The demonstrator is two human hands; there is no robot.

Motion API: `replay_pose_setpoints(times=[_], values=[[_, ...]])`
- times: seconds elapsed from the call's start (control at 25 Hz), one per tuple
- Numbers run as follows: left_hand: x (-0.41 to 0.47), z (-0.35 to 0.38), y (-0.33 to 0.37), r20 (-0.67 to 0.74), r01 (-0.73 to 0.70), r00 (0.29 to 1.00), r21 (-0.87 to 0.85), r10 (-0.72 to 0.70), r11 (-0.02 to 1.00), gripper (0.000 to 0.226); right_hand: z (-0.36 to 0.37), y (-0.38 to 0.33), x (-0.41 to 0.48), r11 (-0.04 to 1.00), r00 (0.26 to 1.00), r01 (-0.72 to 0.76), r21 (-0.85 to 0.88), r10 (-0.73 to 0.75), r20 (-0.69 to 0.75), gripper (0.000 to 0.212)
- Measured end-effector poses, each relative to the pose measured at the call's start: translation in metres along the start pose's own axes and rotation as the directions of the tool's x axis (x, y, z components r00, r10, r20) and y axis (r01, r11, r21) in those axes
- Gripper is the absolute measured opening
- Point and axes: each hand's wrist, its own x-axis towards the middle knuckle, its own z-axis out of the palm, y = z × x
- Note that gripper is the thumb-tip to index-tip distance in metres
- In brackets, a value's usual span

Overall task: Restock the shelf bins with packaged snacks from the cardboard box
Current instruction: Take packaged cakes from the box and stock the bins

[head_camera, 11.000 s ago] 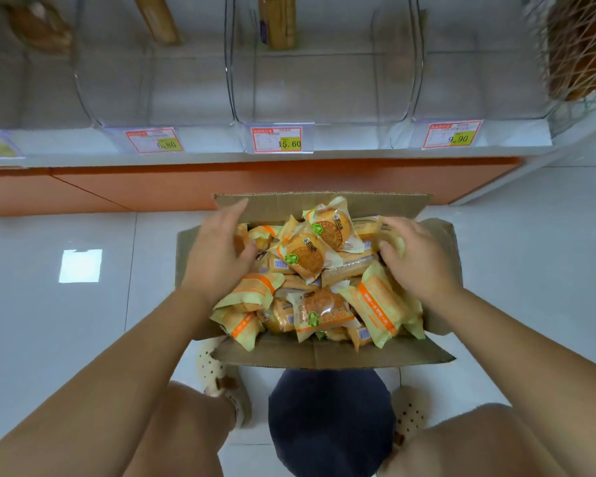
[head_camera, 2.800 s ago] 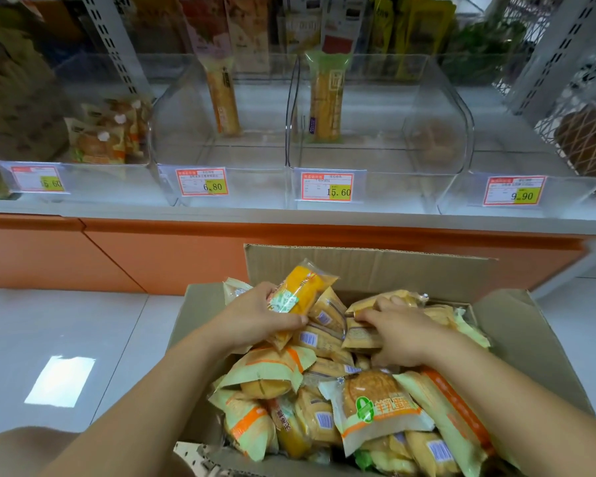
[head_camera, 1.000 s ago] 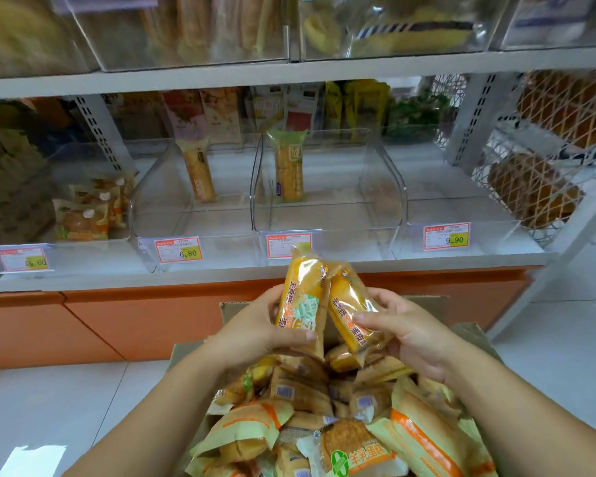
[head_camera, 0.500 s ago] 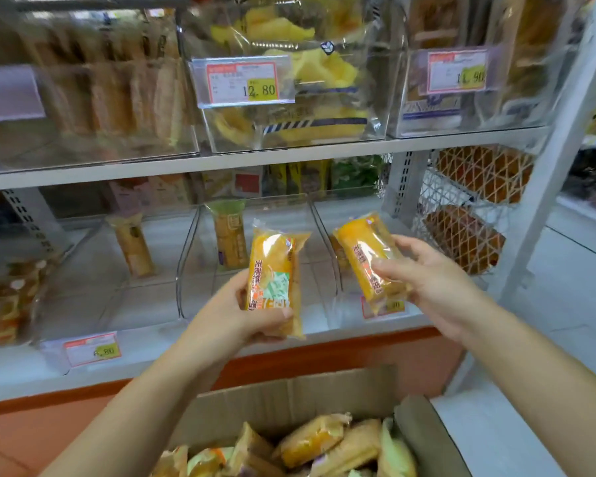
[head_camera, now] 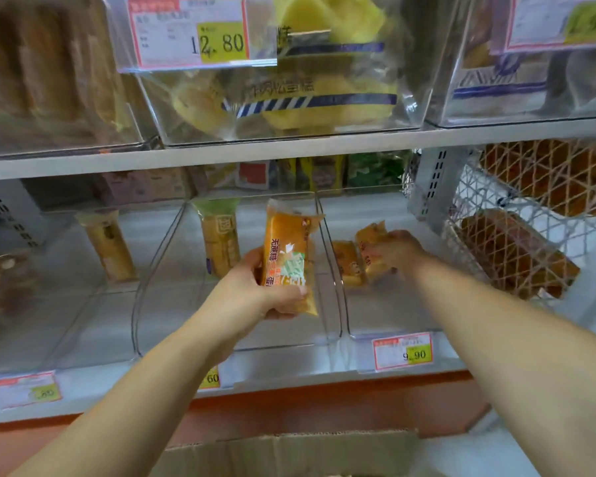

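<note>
Since half a second ago the right hand [head_camera: 398, 249] has carried its pack off the aisle side and into the right bin [head_camera: 375, 304], and the view has closed in on the shelf. The right pack [head_camera: 370, 251] is now deep in that bin, near its back, tilted, with the fingers curled over its right end; the hand is blurred, so finer detail is lost. An orange shape just left of it at the clear wall may be a reflection or another pack; I cannot tell.

The left hand [head_camera: 255, 297] grips the left pack [head_camera: 284, 266] upright in front of the divider between the middle bin [head_camera: 186, 297] and the right bin, thumb across the lower front, fingers behind. A green-topped pack [head_camera: 217, 242] stands at the back of the middle bin.

A 9.90 tag [head_camera: 402, 352] hangs on the right bin's front. Only a flap of the box [head_camera: 289, 449] shows at the bottom edge. A wire basket [head_camera: 516, 249] sits to the right.
</note>
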Motion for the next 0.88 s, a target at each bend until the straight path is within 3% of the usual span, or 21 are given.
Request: replay_pose_setpoints(times=[0.2, 0.32, 0.44, 0.48, 0.56, 0.64, 0.72, 0.8, 0.88], values=[[0.012, 0.004, -0.009, 0.016, 0.002, 1.0, -0.004, -0.002, 1.0, 0.067, 0.006, 0.017, 0.017, 0.979, 0.989, -0.143, 0.144, 0.136, 0.056, 0.034], [0.012, 0.007, -0.012, 0.032, 0.007, 0.999, -0.001, -0.007, 1.0, 0.067, 0.011, 0.017, 0.021, 0.999, 0.995, -0.03, 0.042, 0.025, 0.096, 0.05], [0.01, 0.009, -0.012, 0.026, 0.018, 0.999, 0.004, -0.018, 1.0, 0.07, 0.008, 0.008, 0.001, 0.999, 0.99, 0.011, 0.046, -0.017, 0.137, 0.041], [0.01, 0.009, -0.01, 0.024, 0.015, 1.0, 0.001, -0.015, 1.0, 0.07, 0.004, 0.006, -0.006, 1.0, 0.989, 0.007, -0.012, -0.005, 0.148, 0.038], [0.008, 0.01, -0.006, 0.023, 0.003, 1.0, -0.002, -0.003, 1.0, 0.071, -0.006, -0.001, -0.014, 0.972, 0.997, 0.056, -0.227, -0.04, 0.071, 0.056], [0.006, 0.013, 0.0, 0.019, -0.006, 1.0, -0.004, 0.006, 1.0, 0.07, -0.018, -0.019, -0.038, 0.947, 0.986, 0.157, -0.28, -0.166, -0.011, 0.057], [0.004, 0.016, 0.007, 0.013, -0.027, 1.0, -0.001, 0.027, 1.0, 0.065, -0.028, -0.035, -0.074, 0.953, 0.962, 0.269, -0.136, -0.272, -0.007, 0.041], [0.002, 0.025, 0.017, 0.012, -0.079, 0.997, 0.044, 0.079, 0.996, 0.06, -0.037, -0.044, -0.114, 0.934, 0.931, 0.349, 0.073, -0.355, 0.085, 0.028], [0.004, 0.041, 0.029, 0.007, -0.146, 0.989, 0.131, 0.146, 0.981, 0.057, -0.039, -0.052, -0.143, 0.904, 0.88, 0.316, 0.289, -0.393, 0.266, 0.042]])
